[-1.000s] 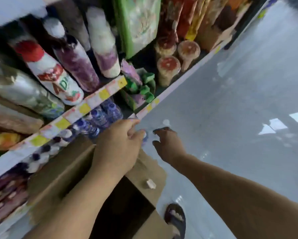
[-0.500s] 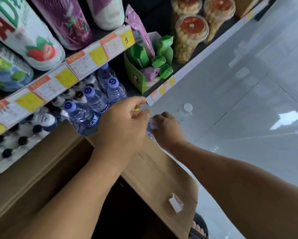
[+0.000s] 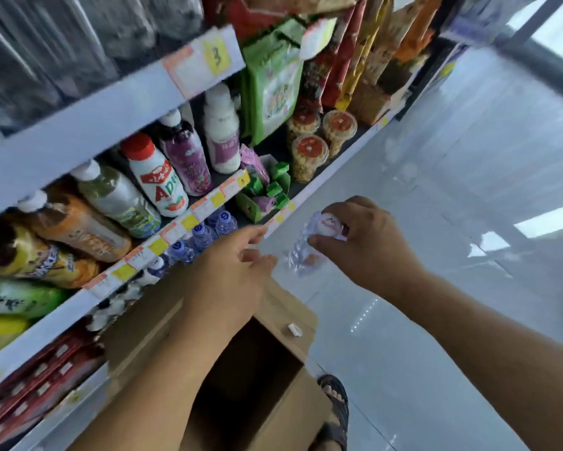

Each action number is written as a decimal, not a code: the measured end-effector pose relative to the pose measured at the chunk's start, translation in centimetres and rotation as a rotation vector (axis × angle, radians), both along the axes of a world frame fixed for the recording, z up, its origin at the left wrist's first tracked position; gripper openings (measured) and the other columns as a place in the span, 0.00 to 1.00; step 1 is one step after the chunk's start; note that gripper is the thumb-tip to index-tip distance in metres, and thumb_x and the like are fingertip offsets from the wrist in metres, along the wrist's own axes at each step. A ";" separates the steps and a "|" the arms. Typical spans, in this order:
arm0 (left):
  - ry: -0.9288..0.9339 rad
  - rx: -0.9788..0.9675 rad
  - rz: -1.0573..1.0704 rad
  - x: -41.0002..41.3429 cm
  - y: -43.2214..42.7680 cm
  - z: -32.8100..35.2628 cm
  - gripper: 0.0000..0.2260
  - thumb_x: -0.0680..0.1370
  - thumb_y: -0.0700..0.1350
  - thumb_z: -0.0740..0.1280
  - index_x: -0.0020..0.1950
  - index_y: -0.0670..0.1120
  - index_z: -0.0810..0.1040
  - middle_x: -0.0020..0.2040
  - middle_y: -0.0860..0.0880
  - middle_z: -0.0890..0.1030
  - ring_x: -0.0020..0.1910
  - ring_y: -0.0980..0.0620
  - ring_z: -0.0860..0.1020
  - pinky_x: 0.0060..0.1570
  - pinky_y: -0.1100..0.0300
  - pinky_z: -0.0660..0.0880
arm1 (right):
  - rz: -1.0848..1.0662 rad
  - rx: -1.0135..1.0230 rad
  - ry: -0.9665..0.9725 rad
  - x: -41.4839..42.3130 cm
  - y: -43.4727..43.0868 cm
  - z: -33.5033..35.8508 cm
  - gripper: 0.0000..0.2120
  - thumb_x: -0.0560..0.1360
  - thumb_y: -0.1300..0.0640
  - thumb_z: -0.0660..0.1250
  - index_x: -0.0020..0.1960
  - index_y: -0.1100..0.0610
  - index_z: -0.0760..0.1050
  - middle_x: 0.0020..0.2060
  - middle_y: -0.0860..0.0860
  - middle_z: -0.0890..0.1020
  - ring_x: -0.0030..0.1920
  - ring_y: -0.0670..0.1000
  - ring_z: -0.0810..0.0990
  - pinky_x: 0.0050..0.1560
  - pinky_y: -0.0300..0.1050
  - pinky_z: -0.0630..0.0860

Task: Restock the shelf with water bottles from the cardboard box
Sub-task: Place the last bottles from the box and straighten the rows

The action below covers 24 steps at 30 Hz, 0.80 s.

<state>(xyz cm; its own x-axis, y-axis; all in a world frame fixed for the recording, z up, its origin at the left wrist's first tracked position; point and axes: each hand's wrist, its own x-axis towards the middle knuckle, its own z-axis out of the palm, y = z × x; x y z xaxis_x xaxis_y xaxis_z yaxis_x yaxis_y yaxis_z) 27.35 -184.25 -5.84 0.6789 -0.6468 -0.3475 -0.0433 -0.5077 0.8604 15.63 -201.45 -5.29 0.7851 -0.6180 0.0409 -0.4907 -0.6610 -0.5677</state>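
Right hand (image 3: 368,245) holding one water bottle (image 3: 301,255) in the air, just off the shelf (image 3: 62,310) front

The bottle's long axis is tilted; its cap end points up and to the right under the curled fingers, its base down and to the left toward the cardboard box (image 3: 293,307); it is small, clear, ribbed plastic with a pale cap, blurred, with no label readable; thumb and fingers of the right hand wrap the neck end; the left hand (image 3: 231,275) hangs loose and holds nothing, just beside the bottle and above the box flap; blue-capped bottles (image 3: 202,234) stand upright in a row on the shelf behind the price tags; the box sits open on the floor (image 3: 469,190), its inside dark; a sandalled foot (image 3: 335,405) is next to it.
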 end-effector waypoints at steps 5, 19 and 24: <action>0.026 -0.182 -0.112 0.3 1.9 15.4 0.25 0.73 0.46 0.75 0.68 0.63 0.75 0.59 0.71 0.77 0.58 0.69 0.76 0.58 0.62 0.73 | 0.020 -0.051 -0.092 -0.6 2.9 24.0 0.21 0.68 0.41 0.71 0.42 0.60 0.78 0.34 0.52 0.76 0.34 0.48 0.72 0.34 0.44 0.70; -0.275 -0.677 -0.278 2.2 10.9 55.2 0.32 0.67 0.58 0.76 0.70 0.66 0.71 0.67 0.60 0.78 0.68 0.55 0.75 0.68 0.45 0.70 | 0.228 -0.177 -0.657 3.3 14.1 67.5 0.25 0.73 0.40 0.70 0.40 0.65 0.77 0.27 0.49 0.70 0.26 0.41 0.64 0.27 0.36 0.61; -0.478 -0.678 -0.162 3.2 14.9 62.4 0.28 0.67 0.60 0.76 0.66 0.66 0.73 0.63 0.60 0.81 0.63 0.56 0.79 0.67 0.45 0.71 | 0.435 -0.070 -0.799 5.9 17.0 73.8 0.26 0.74 0.44 0.70 0.43 0.70 0.76 0.27 0.52 0.68 0.25 0.43 0.63 0.25 0.34 0.61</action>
